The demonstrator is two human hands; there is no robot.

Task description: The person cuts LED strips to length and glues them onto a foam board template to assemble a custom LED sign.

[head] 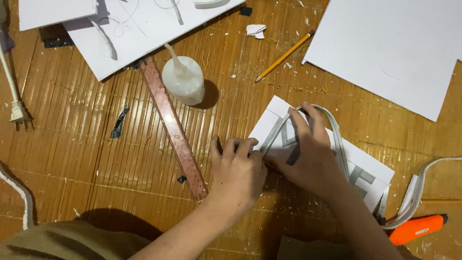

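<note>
Both hands are pressing down flat on the printed template sheet (368, 168): left hand (238, 168) is pinning its left corner, fingers curled and closed against the paper; right hand (308, 151) is lying spread over the middle, fingers extended along a thin white strip (339, 139) standing on edge and curving over the sheet. The two hands are touching side by side. I can't tell whether the right fingers are actually pinching the strip or just holding it against the paper.

My read: I'm shaping the strip along the grey letter outline on the template. The next bit is needing steady pressure at the bend so the strip is following the line without springing off.

The sheet is lying right of centre on the bamboo-slat tabletop (96, 144).

Nearby:
- translucent white glue bottle (183, 79) with a pointed nozzle, no label visible, up and left of the hands
- reddish ruler (173, 127) running diagonally beside the left hand
- yellow pencil (284, 57) further up
- orange tool (416, 228) at lower right
- white foam boards (394, 48) along the top
</note>
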